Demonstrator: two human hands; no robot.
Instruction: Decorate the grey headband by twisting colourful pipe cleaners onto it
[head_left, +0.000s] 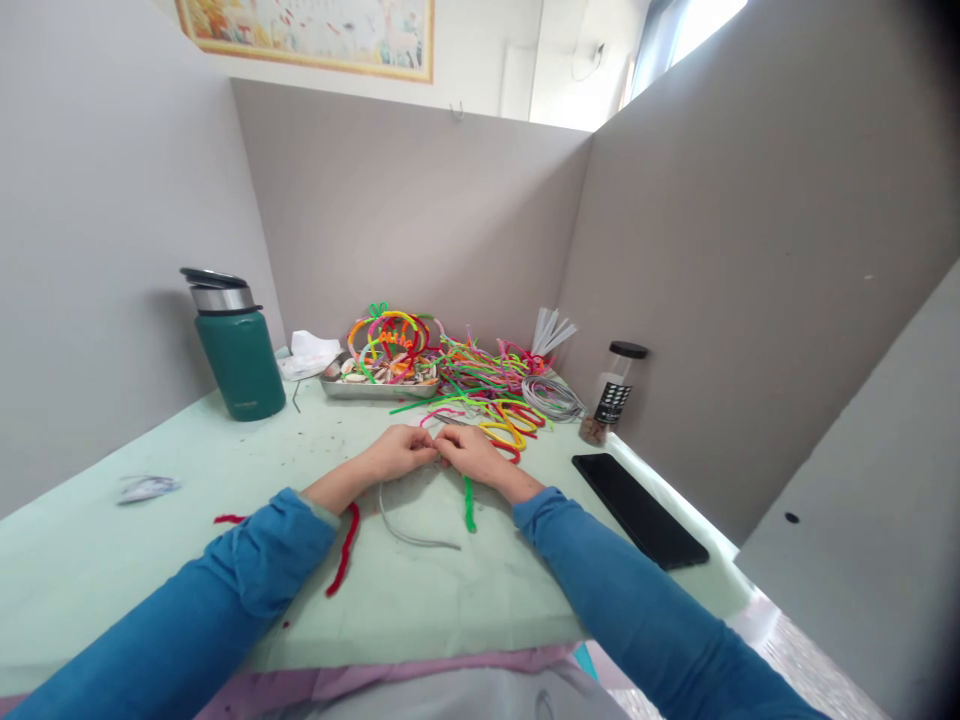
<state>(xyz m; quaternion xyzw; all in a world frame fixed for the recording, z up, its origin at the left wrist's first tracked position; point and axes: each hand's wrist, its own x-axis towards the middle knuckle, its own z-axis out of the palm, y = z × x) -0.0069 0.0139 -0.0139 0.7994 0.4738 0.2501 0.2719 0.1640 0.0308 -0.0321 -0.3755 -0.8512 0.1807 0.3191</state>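
My left hand (pixel 401 452) and my right hand (pixel 469 452) meet over the middle of the table, fingertips pinched together. What lies between the fingertips is too small and hidden to make out. A thin grey wire (pixel 409 538) comes out from under my left hand and curves toward the right. Just below my right hand, a short green pipe cleaner (pixel 469 505) runs toward me. Beside my left wrist is a red pipe cleaner (pixel 344 552), partly covered by the wrist. Scissors (pixel 448 419), only partly seen, lie behind my right hand, close to looped yellow pipe cleaners (pixel 510 430).
At the back, a metal tray (pixel 379 390) holds small pieces and bent pipe cleaner shapes. Right of it are a pipe cleaner heap (pixel 487 365) and coiled wire (pixel 553 398). A green bottle (pixel 244 360) stands left; a clear jar (pixel 606 400) and black phone (pixel 640 510) are right.
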